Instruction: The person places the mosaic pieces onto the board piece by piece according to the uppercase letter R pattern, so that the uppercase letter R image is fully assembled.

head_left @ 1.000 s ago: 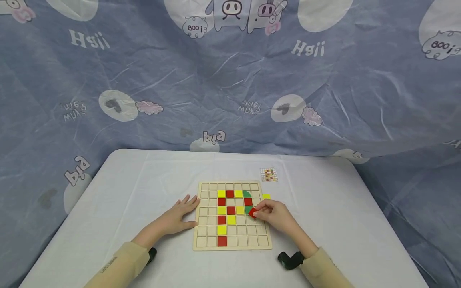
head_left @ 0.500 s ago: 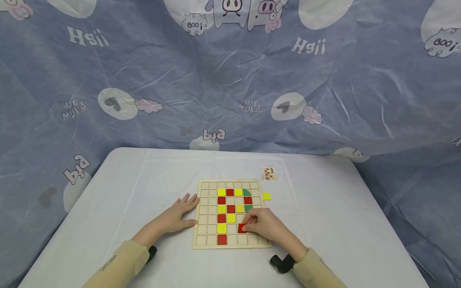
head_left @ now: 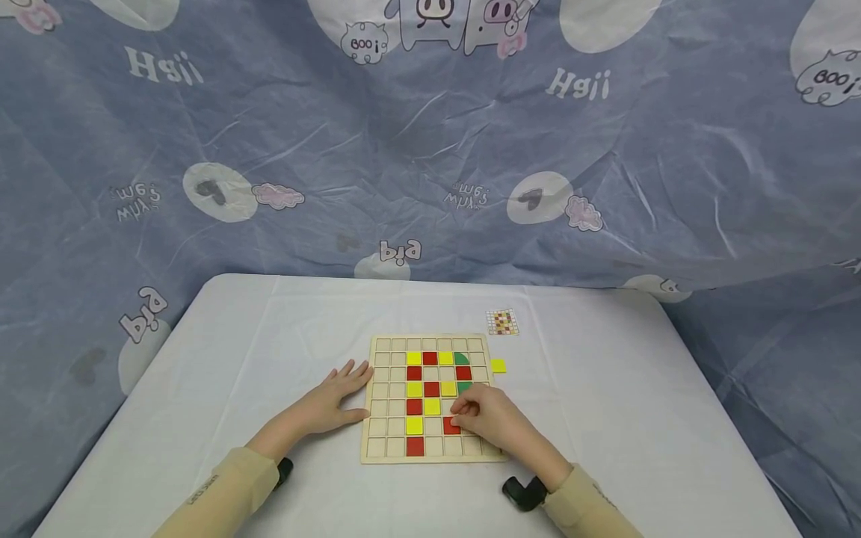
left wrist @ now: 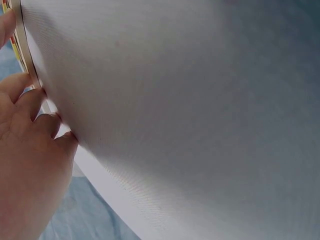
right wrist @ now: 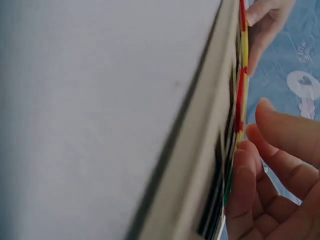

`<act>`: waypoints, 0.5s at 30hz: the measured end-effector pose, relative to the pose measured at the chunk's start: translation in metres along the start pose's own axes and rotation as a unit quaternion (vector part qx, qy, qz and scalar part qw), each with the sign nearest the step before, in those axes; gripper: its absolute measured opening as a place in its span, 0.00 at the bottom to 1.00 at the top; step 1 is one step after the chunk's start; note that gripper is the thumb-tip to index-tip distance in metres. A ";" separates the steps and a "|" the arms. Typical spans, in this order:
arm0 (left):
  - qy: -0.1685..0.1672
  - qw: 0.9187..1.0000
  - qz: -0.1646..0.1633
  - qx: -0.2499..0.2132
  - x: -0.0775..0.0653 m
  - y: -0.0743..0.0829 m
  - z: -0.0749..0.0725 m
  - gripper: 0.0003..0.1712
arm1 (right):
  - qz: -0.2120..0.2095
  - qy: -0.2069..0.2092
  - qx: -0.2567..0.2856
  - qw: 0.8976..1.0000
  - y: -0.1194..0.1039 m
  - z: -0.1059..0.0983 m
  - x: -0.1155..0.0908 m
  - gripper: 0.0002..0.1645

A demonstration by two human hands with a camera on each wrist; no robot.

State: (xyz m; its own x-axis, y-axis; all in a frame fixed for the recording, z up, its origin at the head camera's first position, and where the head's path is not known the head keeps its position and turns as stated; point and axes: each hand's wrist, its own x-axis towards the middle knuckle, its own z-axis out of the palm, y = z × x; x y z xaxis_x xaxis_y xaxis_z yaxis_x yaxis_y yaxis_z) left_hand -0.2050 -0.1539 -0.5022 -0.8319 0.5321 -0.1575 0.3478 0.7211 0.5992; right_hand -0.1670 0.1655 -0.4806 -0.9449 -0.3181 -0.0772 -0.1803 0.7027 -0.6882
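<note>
A pale wooden grid board (head_left: 394, 447) lies on the table, with red, yellow and green tiles in some of its squares. My right hand (head_left: 496, 417) is over the board's right half, thumb and forefinger right at a red tile (head_left: 448, 427) that lies flat in the second row from the front. In the right wrist view, the thumb (right wrist: 287, 127) and forefinger stand a little apart with no tile seen between them. My left hand (head_left: 328, 405) rests on the table, fingers spread, with fingertips and thumb against the board's left edge.
A loose yellow tile (head_left: 498, 366) lies just off the board's right edge. Behind it is a small printed card (head_left: 501, 322) with a coloured grid pattern. The white table (head_left: 605, 359) ends at a blue patterned cloth (head_left: 430, 246). Black wrist cameras (head_left: 525, 493) are strapped under the sleeves.
The right hand has moved left and toward the front of the board with the red tile, which now lies flat in a square. The left hand has stayed in place.
</note>
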 end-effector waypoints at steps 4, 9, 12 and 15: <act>0.000 1.000 -0.003 0.001 0.001 0.000 0.000 0.45 | 0.045 0.044 0.012 0.998 0.002 -0.013 0.002 0.04; -0.001 1.000 -0.002 0.002 0.002 -0.001 0.001 0.45 | 0.090 0.104 0.024 0.990 0.019 -0.037 0.011 0.05; -0.002 1.000 -0.003 0.004 0.002 -0.001 0.002 0.45 | 0.095 0.117 0.020 0.988 0.033 -0.048 0.016 0.07; -0.003 1.000 -0.006 0.006 0.002 -0.001 0.002 0.45 | 0.105 0.119 0.011 0.987 0.045 -0.055 0.021 0.10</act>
State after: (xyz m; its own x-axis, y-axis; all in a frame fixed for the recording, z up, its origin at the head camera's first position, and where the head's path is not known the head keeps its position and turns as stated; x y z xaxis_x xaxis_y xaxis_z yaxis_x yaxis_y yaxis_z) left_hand -0.2064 -0.1527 -0.5053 -0.8334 0.5263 -0.1686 0.3440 0.7328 0.5871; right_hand -0.2097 0.2251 -0.4733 -0.9987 -0.0060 -0.0499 0.0302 0.7226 -0.6906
